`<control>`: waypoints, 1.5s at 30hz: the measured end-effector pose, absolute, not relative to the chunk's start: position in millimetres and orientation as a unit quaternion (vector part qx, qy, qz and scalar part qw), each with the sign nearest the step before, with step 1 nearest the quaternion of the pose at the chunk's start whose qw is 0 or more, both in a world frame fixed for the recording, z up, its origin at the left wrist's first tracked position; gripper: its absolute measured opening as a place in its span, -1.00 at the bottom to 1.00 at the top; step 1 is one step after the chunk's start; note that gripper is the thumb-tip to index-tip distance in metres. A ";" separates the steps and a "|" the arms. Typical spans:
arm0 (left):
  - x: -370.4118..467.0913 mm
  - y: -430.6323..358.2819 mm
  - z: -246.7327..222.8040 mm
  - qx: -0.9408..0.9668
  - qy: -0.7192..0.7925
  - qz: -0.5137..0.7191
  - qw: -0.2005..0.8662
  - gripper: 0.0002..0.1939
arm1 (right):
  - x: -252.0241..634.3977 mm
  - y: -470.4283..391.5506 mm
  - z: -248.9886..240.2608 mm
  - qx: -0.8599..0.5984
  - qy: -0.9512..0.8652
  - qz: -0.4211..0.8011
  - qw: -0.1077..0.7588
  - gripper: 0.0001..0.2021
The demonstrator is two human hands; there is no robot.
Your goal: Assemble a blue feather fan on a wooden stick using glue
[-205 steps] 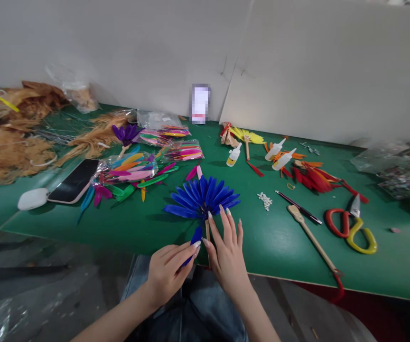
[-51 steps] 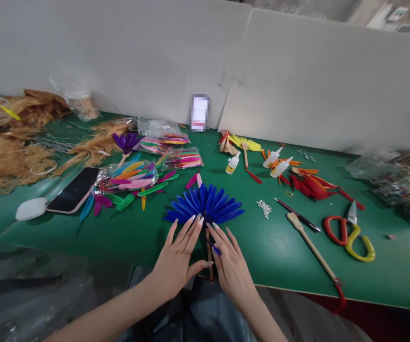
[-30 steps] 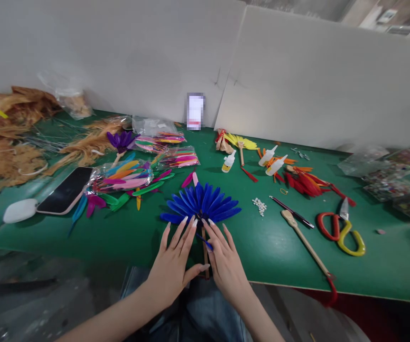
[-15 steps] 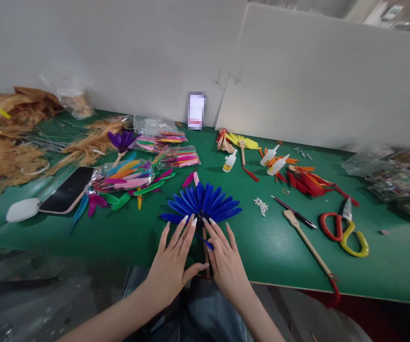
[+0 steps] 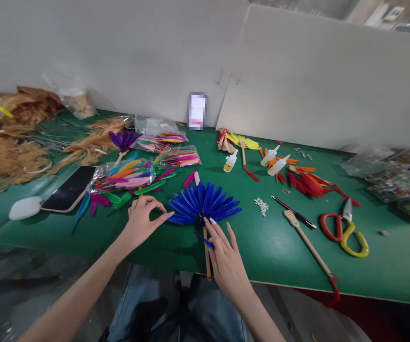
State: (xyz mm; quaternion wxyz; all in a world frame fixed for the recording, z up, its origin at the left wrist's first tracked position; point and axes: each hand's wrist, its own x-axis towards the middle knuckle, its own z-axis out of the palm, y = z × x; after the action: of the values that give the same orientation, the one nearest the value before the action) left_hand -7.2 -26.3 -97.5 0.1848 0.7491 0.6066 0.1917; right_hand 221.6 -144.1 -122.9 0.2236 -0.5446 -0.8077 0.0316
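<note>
A blue feather fan (image 5: 205, 202) lies spread on the green table in front of me, its thin wooden handle (image 5: 207, 259) pointing toward my lap. My left hand (image 5: 143, 221) is at its left side, thumb and forefinger pinching the tip of the lowest left feather. At the fan's base rests my right hand (image 5: 224, 251), with fingertips pressing where the feathers meet. A small loose blue feather (image 5: 208, 243) is tucked at the thumb side of this hand, crossing over the handle. My right thumb is mostly hidden.
Bagged colored feathers (image 5: 130, 175), a phone (image 5: 70, 189) and a white case (image 5: 25, 208) lie left. To the right are white beads (image 5: 262, 206), a pen (image 5: 293, 212), a wooden stick (image 5: 308, 242) and scissors (image 5: 347, 228). Glue bottles (image 5: 230, 161) stand behind.
My left hand has moved left from the fan's base to the outer left feather and closed its fingertips on that tip. My right hand has stayed almost still.
</note>
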 end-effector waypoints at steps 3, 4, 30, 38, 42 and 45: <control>-5.3 -22.2 -96.8 0.750 0.594 0.194 0.218 -0.75 | 221.2 -143.8 -123.0 -0.545 -0.809 0.030 0.219 -0.82; -5.3 -20.8 -96.3 0.753 0.586 0.194 0.228 -0.75 | 221.0 -143.7 -123.1 -0.546 -0.808 0.029 0.219 -0.81; 0.9 -6.5 -109.3 0.791 0.559 0.217 0.119 -0.68 | 219.4 -142.7 -117.1 -0.547 -0.805 0.026 0.229 -0.80; 3.9 -7.9 -105.6 0.798 0.562 0.197 0.091 -0.70 | 217.9 -141.9 -115.6 -0.549 -0.797 0.023 0.249 -0.78; 4.8 -9.7 -104.7 0.790 0.578 0.202 0.040 -0.66 | 217.6 -140.8 -113.4 -0.554 -0.796 0.026 0.243 -0.78; 9.2 -19.1 -101.4 0.775 0.583 0.243 -0.023 -0.66 | 217.6 -140.3 -112.5 -0.555 -0.797 0.024 0.240 -0.78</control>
State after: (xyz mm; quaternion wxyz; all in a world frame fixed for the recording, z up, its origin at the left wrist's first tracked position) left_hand 9.2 -19.1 -101.4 -0.0234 0.7748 0.5834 0.2426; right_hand 217.6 -140.3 -112.5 0.2397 -0.5546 -0.7965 0.0237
